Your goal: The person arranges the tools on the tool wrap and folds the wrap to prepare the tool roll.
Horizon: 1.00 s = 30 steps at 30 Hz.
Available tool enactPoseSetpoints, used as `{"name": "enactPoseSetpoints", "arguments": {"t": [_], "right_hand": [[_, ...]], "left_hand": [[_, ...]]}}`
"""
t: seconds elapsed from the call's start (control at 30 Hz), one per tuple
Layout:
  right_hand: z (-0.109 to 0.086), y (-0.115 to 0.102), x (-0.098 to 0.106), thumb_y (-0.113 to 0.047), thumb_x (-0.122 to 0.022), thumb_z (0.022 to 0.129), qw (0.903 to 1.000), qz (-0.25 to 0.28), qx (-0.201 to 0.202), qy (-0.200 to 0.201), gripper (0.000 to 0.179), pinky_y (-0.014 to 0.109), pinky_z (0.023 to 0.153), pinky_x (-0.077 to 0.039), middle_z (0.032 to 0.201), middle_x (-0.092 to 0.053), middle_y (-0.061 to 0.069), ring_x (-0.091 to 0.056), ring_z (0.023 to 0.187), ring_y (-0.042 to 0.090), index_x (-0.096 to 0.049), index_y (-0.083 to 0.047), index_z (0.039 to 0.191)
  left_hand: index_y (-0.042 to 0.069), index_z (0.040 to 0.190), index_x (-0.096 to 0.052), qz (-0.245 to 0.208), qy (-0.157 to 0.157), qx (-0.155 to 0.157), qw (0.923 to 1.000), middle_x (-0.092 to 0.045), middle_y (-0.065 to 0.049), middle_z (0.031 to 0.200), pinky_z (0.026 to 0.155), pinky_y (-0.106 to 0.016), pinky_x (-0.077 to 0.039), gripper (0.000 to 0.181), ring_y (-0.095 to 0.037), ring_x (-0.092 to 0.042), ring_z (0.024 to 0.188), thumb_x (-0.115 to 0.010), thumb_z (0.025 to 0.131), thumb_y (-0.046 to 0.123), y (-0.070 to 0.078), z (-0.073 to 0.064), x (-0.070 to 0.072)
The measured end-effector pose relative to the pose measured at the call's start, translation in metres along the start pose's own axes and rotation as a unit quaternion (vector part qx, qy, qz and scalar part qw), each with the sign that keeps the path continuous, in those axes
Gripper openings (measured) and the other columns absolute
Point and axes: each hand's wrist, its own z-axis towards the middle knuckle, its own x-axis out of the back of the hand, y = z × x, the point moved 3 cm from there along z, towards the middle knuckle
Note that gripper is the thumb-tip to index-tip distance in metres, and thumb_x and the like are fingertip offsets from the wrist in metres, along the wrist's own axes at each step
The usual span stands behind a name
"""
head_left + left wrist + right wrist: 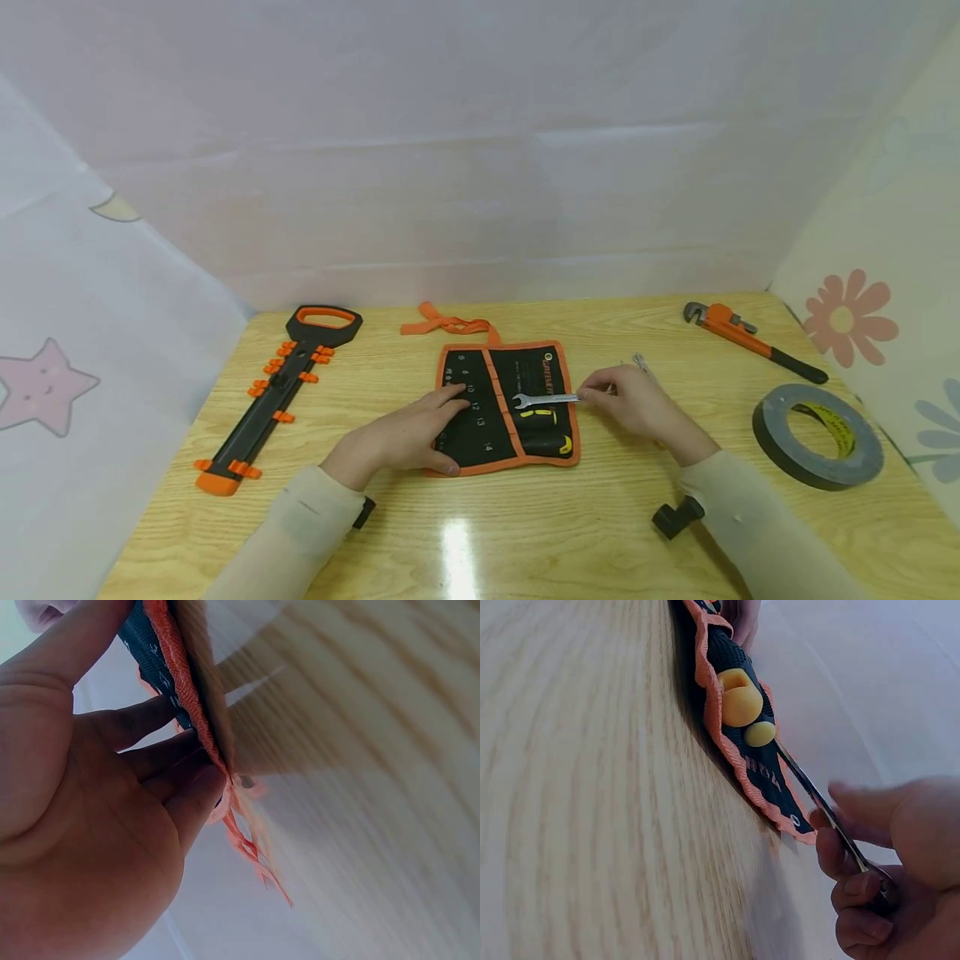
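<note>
A black fabric tool pouch [465,421] with orange edging lies unfolded on the table. Printed numbers run down its left half. My left hand [412,429] rests on that half, fingers extended over the fabric and thumb near the lower edge. Between thumb and fingers, my right hand [626,400] holds a silver wrench [543,400]. Its open-ended jaw points left above the pouch's right half; in the right wrist view the wrench's other end [885,892] sits within the curled fingers. Yellow-ended tools [742,701] show in the pouch, their kind unclear.
A shiny metal end [641,362] shows behind my right hand. At left lies a black rack [258,417] with orange clips and a handle. An orange pipe wrench [750,337] and a grey tape roll [772,433] lie right. Orange ties [450,325] trail behind the pouch.
</note>
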Motion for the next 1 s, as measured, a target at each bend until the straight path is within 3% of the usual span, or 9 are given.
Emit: {"name": "enactPoseSetpoints", "arguments": {"t": [0.17,0.27,1.0], "right_hand": [[0.002,-0.001,-0.003,-0.026,-0.073,0.105,0.9998,0.001,0.011,-0.015,0.015,0.046,0.09,-0.06,0.108,-0.081,-0.001,-0.071,0.101,0.017,-0.084,-0.018,0.11],[0.002,-0.001,-0.005,-0.025,-0.073,0.105,0.9997,-0.001,0.023,-0.011,0.015,0.049,0.092,-0.06,0.11,-0.08,0.0,-0.072,0.104,0.02,-0.084,-0.017,0.111],[0.008,-0.008,-0.013,-0.018,-0.073,0.104,0.9972,-0.038,0.057,0.03,0.016,0.037,0.079,-0.054,0.102,-0.078,0.002,-0.066,0.089,0.014,-0.084,-0.011,0.113]], "left_hand": [[0.004,0.166,-0.039,0.001,0.0,0.0,1.0,-0.018,-0.015,0.181,0.131,-0.055,-0.033,0.096,-0.038,-0.023,0.167,-0.089,0.092,0.039,0.0,0.001,-0.001],[0.005,0.167,-0.039,0.0,0.0,0.0,1.0,-0.018,-0.015,0.181,0.131,-0.055,-0.033,0.097,-0.038,-0.023,0.167,-0.089,0.092,0.039,-0.001,0.002,-0.002],[0.003,0.167,-0.038,-0.005,-0.002,0.003,1.0,-0.018,-0.016,0.181,0.131,-0.055,-0.033,0.097,-0.038,-0.023,0.167,-0.088,0.092,0.038,0.001,0.001,0.0]]}}
